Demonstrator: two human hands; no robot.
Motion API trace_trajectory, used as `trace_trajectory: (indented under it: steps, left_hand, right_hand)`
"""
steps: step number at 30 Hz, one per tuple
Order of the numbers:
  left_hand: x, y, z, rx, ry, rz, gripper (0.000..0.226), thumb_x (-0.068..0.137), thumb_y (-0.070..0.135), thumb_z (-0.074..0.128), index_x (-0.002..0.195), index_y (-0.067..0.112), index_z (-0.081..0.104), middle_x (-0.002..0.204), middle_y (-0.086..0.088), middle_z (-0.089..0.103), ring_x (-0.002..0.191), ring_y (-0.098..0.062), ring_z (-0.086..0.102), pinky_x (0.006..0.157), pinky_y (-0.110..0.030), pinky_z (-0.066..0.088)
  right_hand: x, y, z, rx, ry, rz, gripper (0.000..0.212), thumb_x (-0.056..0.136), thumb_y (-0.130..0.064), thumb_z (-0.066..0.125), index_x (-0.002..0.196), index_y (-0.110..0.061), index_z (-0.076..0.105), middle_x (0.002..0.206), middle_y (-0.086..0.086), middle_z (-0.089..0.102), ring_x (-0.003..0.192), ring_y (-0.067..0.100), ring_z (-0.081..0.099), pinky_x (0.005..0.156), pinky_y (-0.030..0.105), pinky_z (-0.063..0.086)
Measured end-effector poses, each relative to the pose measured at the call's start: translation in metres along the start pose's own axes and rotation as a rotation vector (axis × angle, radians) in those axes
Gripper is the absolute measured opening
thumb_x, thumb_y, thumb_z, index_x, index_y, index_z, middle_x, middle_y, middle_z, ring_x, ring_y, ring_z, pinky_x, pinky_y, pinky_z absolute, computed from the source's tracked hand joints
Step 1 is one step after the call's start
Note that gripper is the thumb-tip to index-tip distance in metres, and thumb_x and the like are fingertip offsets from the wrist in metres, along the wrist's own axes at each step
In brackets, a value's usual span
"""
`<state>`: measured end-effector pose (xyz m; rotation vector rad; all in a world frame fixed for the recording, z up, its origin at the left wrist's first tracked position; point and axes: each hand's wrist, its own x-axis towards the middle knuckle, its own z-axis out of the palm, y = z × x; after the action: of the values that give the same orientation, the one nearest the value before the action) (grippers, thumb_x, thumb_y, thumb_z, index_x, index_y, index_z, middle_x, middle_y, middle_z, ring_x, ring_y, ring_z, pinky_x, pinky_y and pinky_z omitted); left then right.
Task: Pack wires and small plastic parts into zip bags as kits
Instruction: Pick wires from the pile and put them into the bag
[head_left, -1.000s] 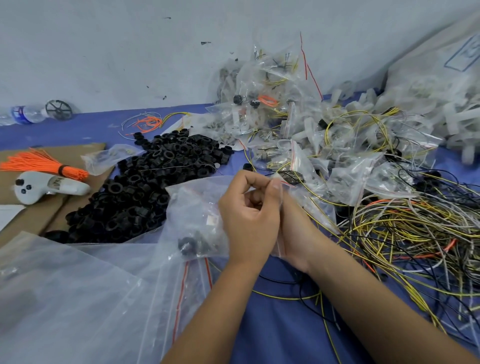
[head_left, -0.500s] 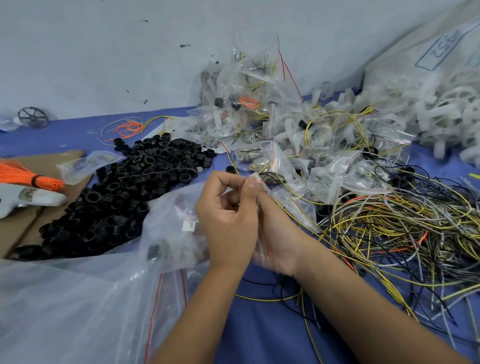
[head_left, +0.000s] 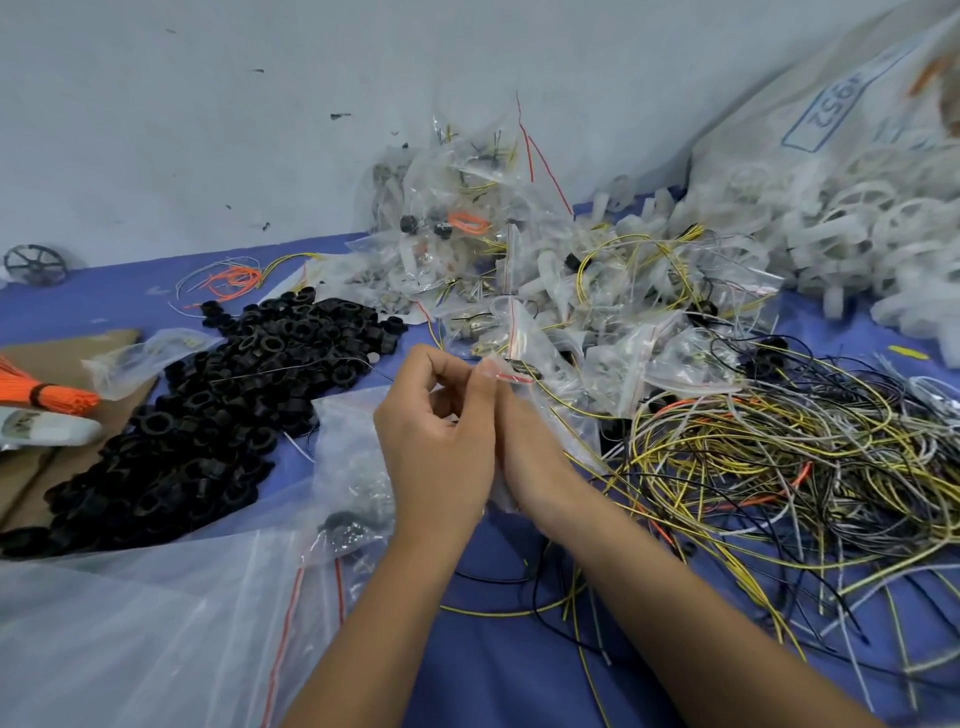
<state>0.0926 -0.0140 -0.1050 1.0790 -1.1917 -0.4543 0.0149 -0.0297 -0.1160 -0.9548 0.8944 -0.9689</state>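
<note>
Both hands meet above the blue worktop (head_left: 493, 649), pinching one small zip bag (head_left: 558, 421) between them. The left hand (head_left: 436, 441) has its grip curled on the bag's red-striped top edge; the right hand (head_left: 530, 457) holds it from behind. Loose wires (head_left: 779, 467) lie just right, black rings (head_left: 218, 410) left.

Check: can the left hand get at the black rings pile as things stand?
Probably not yet: the left hand is pinching the zip bag with the right hand. The black rings lie uncovered just left, path clear.
</note>
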Motion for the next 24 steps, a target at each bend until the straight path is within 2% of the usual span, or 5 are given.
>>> trace_trajectory:
  steps: [9,12,16,21,24]
  left_hand:
    - [0.008,0.013,0.015,0.135,-0.102,0.107,0.020,0.090,0.027,0.070,0.077,0.022,0.056,0.069,0.007,0.064,0.063,-0.015,0.066,0.059,-0.032,0.051]
    - [0.015,0.013,0.011,0.116,-0.118,0.107,0.025,0.095,0.031,0.062,0.074,0.023,0.054,0.067,0.009,0.061,0.060,-0.007,0.060,0.059,-0.021,0.046]
    - [0.023,-0.008,-0.007,0.164,-0.015,0.062,0.035,0.103,0.037,0.047,0.075,0.016,0.054,0.066,-0.002,0.059,0.064,-0.030,0.059,0.061,-0.047,0.050]
    - [0.020,-0.045,-0.026,0.271,0.122,-0.198,0.034,0.104,0.024,0.049,0.077,0.005,0.055,0.071,-0.017,0.060,0.069,-0.040,0.058,0.068,-0.059,0.051]
    - [0.027,-0.051,-0.035,0.360,0.126,-0.211,0.031,0.101,0.022,0.053,0.073,0.009,0.054,0.065,-0.006,0.057,0.064,-0.026,0.054,0.065,-0.046,0.047]
  right_hand:
    - [-0.012,-0.014,-0.003,0.442,-0.280,0.021,0.041,0.102,-0.055,0.043,0.087,-0.027,0.070,0.081,-0.009,0.069,0.076,0.007,0.067,0.069,0.022,0.051]
    - [-0.010,-0.016,-0.002,0.218,-0.145,-0.079,0.040,0.101,-0.047,0.044,0.085,-0.022,0.072,0.079,-0.001,0.069,0.070,0.013,0.066,0.059,0.025,0.054]
    - [-0.003,-0.008,-0.016,-0.245,0.197,-0.236,0.058,0.106,-0.040,0.023,0.098,-0.005,0.069,0.081,0.016,0.073,0.075,0.031,0.068,0.059,0.035,0.058]
    - [-0.002,-0.013,-0.023,-0.201,0.088,-0.192,0.065,0.093,-0.073,0.042,0.107,-0.015,0.067,0.086,0.022,0.075,0.061,0.032,0.069,0.061,0.035,0.059]
    - [0.002,-0.004,-0.028,-0.422,0.009,-0.235,0.019,0.096,-0.022,0.062,0.114,-0.027,0.057,0.079,0.011,0.077,0.043,0.020,0.054,0.044,0.022,0.044]
